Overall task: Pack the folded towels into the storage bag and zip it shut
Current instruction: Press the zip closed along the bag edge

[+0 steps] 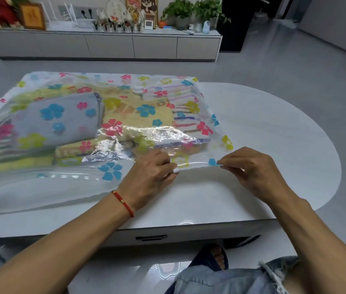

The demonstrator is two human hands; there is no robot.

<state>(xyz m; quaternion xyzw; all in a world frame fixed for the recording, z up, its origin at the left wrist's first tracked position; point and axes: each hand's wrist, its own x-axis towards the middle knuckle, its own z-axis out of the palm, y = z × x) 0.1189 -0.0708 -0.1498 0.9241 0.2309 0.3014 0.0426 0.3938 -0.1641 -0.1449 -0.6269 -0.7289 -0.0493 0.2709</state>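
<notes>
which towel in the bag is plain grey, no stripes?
The grey towel, folded on top at the left inside the storage bag. The yellow towel sits mid-bag; the striped towel lies at the right.

Clear flower-print storage bag [112, 172] flat on table, folded towels [61, 115] inside.
</notes>
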